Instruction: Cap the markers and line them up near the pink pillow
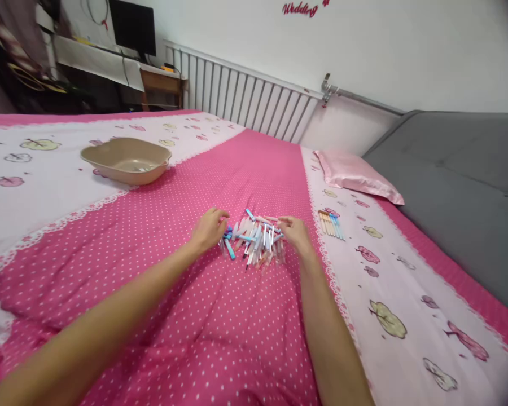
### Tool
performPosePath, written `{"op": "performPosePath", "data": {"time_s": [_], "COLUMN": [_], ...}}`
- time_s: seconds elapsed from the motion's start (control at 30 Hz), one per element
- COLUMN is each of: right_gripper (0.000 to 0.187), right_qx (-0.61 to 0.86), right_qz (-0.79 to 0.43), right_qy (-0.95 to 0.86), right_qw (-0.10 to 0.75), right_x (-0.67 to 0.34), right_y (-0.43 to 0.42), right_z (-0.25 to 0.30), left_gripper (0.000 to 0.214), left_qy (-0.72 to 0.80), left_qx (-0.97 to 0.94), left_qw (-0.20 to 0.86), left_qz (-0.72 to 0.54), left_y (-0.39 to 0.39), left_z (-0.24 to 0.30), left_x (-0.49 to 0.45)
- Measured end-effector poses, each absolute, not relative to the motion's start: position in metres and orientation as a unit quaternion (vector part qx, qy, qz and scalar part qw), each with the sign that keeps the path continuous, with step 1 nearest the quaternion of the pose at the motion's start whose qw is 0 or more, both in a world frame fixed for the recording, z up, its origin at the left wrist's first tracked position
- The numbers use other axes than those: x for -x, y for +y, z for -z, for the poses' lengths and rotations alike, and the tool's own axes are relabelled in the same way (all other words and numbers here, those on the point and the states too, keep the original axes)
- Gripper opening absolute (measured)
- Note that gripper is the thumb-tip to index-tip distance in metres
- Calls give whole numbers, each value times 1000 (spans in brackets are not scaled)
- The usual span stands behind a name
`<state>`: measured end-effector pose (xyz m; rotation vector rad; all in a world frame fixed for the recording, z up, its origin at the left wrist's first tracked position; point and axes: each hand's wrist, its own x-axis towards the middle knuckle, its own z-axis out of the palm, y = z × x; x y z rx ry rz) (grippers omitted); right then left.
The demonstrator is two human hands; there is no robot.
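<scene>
A loose heap of pens (258, 239), mostly white, pink, clear and light blue, lies on the pink dotted bedspread. At its left edge is my left hand (210, 230), its fingers bent with a small gap between thumb and forefinger, close beside some blue pens (229, 248). On the opposite side, my right hand (295, 232) has its thumb and fingertips together at the end of a pink pen (271, 218). Right of the heap, a neat row of pens (331, 224), orange-brown and blue, lies side by side on the white strip.
A beige plastic basin (131, 163) with a few small light items inside stands on the bed at the left. A pink pillow (358, 175) rests by the grey headboard (452, 186). Behind the bed are a white railing (237, 90) and a desk with a monitor (133, 28).
</scene>
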<state>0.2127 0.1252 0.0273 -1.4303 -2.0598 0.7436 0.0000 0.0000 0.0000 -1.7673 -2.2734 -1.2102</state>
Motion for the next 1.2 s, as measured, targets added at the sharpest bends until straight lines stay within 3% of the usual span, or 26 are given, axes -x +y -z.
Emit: {"op": "performPosePath", "data": {"time_s": [0.3, 0.5, 0.6, 0.83, 1.2], "right_gripper": [21, 29, 32, 37, 39], "right_qx": [549, 553, 541, 530, 519], "right_qz": [-219, -199, -190, -171, -209], "right_qy": [-786, -793, -805, -823, -804], "right_qw": [182, 162, 154, 110, 202], "right_x": [-207, -204, -204, -205, -212], "right_y": [117, 118, 115, 112, 128], "right_z": [-11, -9, -13, -19, -15], "left_gripper": [25, 20, 20, 22, 23], "left_qy": [-761, -665, -586, -550, -531], "left_qx": [427, 588, 697, 786, 804], "left_qw": [83, 141, 122, 96, 108], "left_qz": [480, 439, 396, 267, 245], "left_y": [-9, -4, 10, 34, 24], "left_z": [27, -1, -13, 7, 19], "left_x": [-3, -34, -59, -85, -80]}}
